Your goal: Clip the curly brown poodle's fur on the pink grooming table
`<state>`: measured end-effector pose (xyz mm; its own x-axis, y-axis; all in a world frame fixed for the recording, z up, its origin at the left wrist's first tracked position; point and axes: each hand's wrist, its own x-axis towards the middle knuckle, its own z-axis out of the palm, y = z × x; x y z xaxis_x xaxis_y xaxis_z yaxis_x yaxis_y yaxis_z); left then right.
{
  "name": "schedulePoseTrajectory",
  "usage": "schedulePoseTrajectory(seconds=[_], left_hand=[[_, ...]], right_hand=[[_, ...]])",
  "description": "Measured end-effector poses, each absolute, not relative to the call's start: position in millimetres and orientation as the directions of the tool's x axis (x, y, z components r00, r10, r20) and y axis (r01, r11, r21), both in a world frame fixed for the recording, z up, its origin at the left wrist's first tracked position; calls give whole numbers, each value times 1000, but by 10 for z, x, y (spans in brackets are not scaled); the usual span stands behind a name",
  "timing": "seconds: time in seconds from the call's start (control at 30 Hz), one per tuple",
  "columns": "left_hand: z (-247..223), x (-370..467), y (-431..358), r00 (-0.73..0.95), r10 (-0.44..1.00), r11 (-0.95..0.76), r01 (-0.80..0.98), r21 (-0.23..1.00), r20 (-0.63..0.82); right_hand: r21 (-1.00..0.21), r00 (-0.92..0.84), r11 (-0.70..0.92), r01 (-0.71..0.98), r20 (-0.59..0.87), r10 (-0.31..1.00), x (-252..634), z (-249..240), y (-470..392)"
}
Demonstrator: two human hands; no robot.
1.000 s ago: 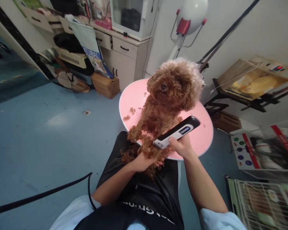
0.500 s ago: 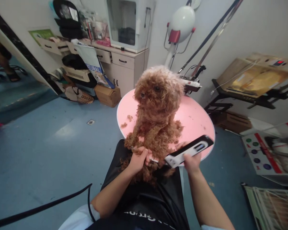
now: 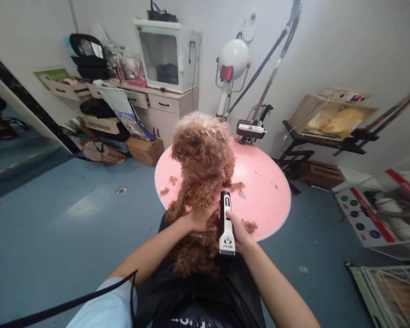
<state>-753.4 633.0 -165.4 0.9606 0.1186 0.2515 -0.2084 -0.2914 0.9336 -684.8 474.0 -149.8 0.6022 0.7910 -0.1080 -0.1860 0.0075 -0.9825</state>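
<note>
A curly brown dog [image 3: 203, 146] sits upright on the round pink table [image 3: 266, 182], its head turned to the left. My right hand [image 3: 239, 230] is closed around a black and white clipper [image 3: 227, 223], whose toothed end points down toward my lap. My left hand [image 3: 203, 218] lies against the dog's lower body below its chest; its fingertips are partly hidden in the fur, and what they grip cannot be made out. Brown fur [image 3: 196, 259] hangs over my black apron [image 3: 232, 282], and loose tufts [image 3: 249, 225] lie on the table.
A white and red lamp-like device [image 3: 234, 59] stands behind the table, beside a metal arm [image 3: 273, 73]. At the back left are drawers [image 3: 164, 104] and a glass-fronted cabinet [image 3: 160, 57]. A lit box [image 3: 331, 120] rests on a black stand at right.
The clipper has swung from a slant to nearly upright, with its toothed end down. My left hand has shifted along the dog's lower body. The whole view has turned slightly right.
</note>
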Motion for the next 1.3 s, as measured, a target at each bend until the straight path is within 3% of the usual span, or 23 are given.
schedulePoseTrajectory(seconds=[0.1, 0.2, 0.3, 0.37, 0.4, 0.47, 0.53, 0.6, 0.7, 0.8, 0.87, 0.97, 1.03, 1.13, 1.23, 1.3], left_hand=[[-1814, -8035, 6355, 964, 127, -668, -91, 739, 233], [-1909, -8747, 6645, 968, 235, -804, 144, 577, 86], [-1877, -9453, 7077, 804, 594, -745, 532, 403, 38], [-1758, -9722, 7286, 577, 811, -583, 780, 229, 99], [-1667, -9752, 7330, 484, 864, -504, 840, 203, 141], [-1437, -9571, 7280, 511, 844, -535, 785, 313, 161], [-1193, -9106, 7076, 674, 719, -617, 508, 601, 168], [-992, -8499, 6808, 754, 634, -533, 267, 803, 170], [-826, -7741, 6446, 797, 584, -393, 109, 913, 156], [-773, -7501, 6222, 832, 552, -186, 68, 980, 48], [-739, -7588, 6172, 871, 482, 53, 81, 995, -97], [-628, -7839, 6222, 912, 315, 417, 117, 901, -264], [-524, -7982, 6287, 924, 245, 554, 116, 824, -295], [-396, -8134, 6348, 931, 221, 609, 101, 787, -290], [-358, -8274, 6345, 934, 232, 547, 107, 830, -273], [-382, -8378, 6333, 928, 248, 484, 130, 866, -277]], right_hand=[[-908, 499, 4, -418, -226, 836, -6865, -1548, 4492], [-914, 647, 60, -401, -236, 725, -6514, -1557, 4235], [-924, 892, 280, -258, -117, 437, -6051, -1534, 4040], [-898, 978, 425, -116, -27, 208, -5839, -1477, 3989], [-882, 986, 463, -83, -6, 164, -5778, -1431, 3993], [-867, 969, 484, -121, 3, 247, -5728, -1305, 4064], [-859, 905, 466, -211, 8, 426, -5730, -1152, 4209], [-857, 843, 463, -228, 64, 533, -5739, -1008, 4405], [-889, 853, 449, -88, 166, 495, -5763, -878, 4724], [-920, 901, 382, 84, 234, 366, -5864, -878, 4979], [-910, 885, 381, 165, 307, 350, -5986, -931, 5087], [-869, 827, 417, 268, 429, 363, -6191, -1046, 5147], [-848, 794, 446, 285, 470, 386, -6300, -1109, 5136], [-815, 789, 510, 275, 495, 365, -6386, -1119, 5121], [-800, 819, 517, 305, 498, 287, -6392, -1005, 5190], [-823, 796, 464, 329, 506, 332, -6384, -916, 5267]])
